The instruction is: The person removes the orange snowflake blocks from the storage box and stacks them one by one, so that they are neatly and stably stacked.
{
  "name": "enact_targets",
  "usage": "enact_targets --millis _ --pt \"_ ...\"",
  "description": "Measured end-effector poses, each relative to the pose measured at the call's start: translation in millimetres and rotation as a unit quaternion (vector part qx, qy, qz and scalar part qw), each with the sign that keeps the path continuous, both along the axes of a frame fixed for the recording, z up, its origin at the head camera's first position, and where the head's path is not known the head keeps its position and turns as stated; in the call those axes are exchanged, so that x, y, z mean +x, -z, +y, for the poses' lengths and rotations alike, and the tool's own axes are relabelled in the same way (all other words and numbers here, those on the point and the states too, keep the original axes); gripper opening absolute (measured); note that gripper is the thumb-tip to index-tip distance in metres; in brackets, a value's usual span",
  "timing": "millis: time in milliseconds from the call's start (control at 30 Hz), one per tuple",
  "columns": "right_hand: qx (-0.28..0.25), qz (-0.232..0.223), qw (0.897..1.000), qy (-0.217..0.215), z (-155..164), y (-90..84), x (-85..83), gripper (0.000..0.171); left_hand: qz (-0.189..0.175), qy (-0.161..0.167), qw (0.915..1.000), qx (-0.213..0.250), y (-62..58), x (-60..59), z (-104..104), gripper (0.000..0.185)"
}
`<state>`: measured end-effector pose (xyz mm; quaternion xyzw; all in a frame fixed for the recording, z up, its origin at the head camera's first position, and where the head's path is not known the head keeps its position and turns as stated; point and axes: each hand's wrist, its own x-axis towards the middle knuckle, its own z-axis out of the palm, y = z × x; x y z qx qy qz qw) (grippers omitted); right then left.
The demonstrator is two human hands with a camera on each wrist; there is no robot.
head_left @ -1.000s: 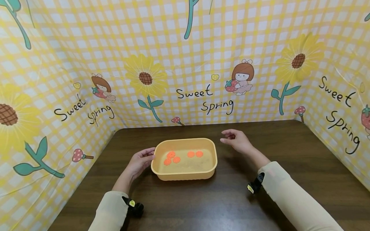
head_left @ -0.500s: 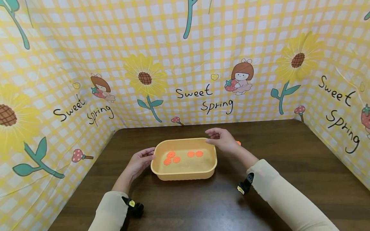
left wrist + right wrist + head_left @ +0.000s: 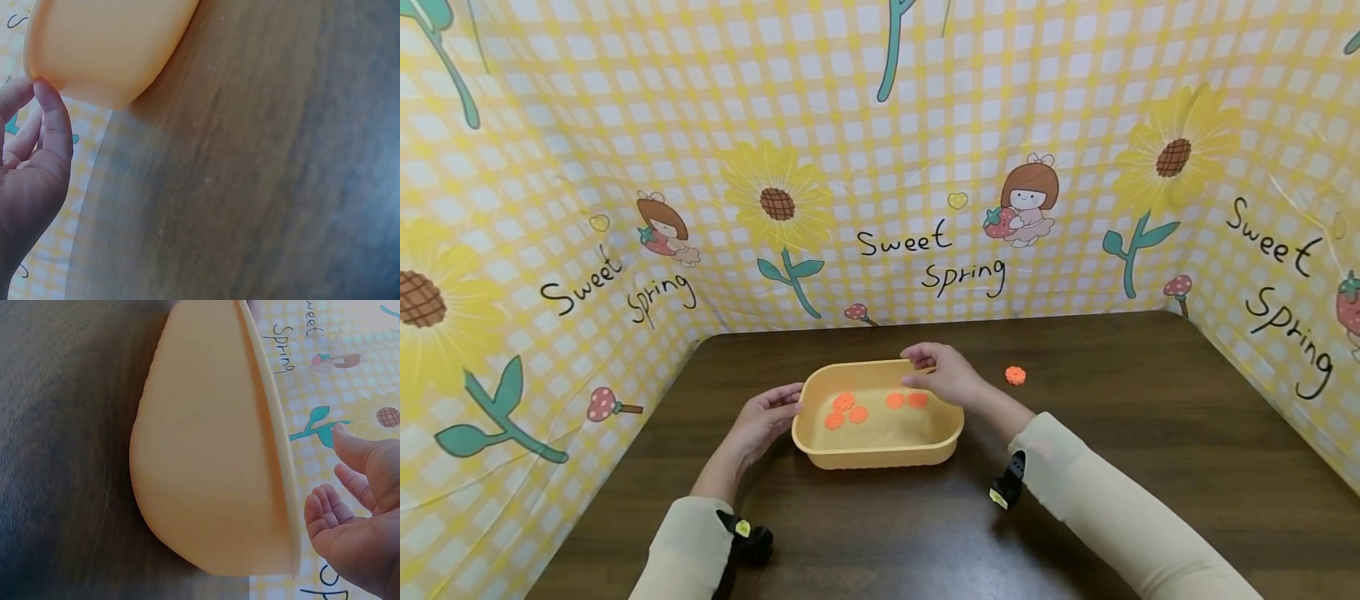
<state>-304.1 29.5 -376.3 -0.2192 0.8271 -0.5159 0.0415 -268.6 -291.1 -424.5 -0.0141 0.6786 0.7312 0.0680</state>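
A yellow plastic basin point(image 3: 880, 458) with rounded corners stands on the table. Several small orange flower-shaped pieces point(image 3: 858, 414) lie on its floor. At the basin's left end, my left hand point(image 3: 763, 423) pinches the rim between thumb and finger; the left wrist view shows the thumb and fingertip meeting at the basin's edge point(image 3: 47, 69). Over the right rear part of the basin hovers my right hand point(image 3: 947, 377), its fingers loosely bent. The right wrist view shows nothing between the spread thumb and fingers point(image 3: 328, 515). One more orange flower-shaped piece point(image 3: 1015, 376) lies on the table, right of the basin.
The dark wooden table point(image 3: 865, 533) extends around the basin on all sides. A yellow checked cloth point(image 3: 895, 167) printed with sunflowers and "Sweet Spring" hangs behind it and along both sides. Each wrist carries a small black camera point(image 3: 756, 543).
My right hand has moved left from beside the basin to above its right part. The orange piece on the table has come into view from behind that arm. My left hand stays put.
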Motion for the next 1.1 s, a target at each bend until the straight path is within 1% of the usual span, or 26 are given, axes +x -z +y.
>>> enact_targets --millis 133,200,400,667,833,967,1100 --pt "0.012 -0.014 1.000 0.002 -4.7 1.7 0.2 0.034 0.002 -0.002 1.0000 0.001 0.8 -1.2 0.2 0.049" --pt "0.017 -0.024 1.000 0.002 -6.4 1.7 1.3 0.034 0.004 -0.008 0.9999 0.005 3.8 -3.2 -0.5 0.048" --pt "0.017 -0.040 0.999 0.000 -11.2 4.5 1.3 0.033 0.000 -0.015 0.9999 0.006 3.2 -2.9 -0.1 0.047" --pt "0.029 -0.060 0.998 -0.007 -17.3 17.1 -5.8 0.036 0.000 -0.014 0.9999 0.007 3.9 -1.4 -0.7 0.047" --pt "0.043 -0.077 0.996 0.002 -20.4 19.4 -6.9 0.041 0.002 -0.012 0.9999 0.008 4.1 -0.8 -1.2 0.047" --pt "0.049 -0.080 0.996 0.002 -23.2 21.1 -7.7 0.042 0.003 -0.011 0.9999 0.007 4.4 -1.2 -1.5 0.048" --pt "0.068 -0.082 0.994 0.005 -25.2 24.5 -8.6 0.042 0.003 -0.011 0.9999 0.007 4.7 -1.2 -1.2 0.047"
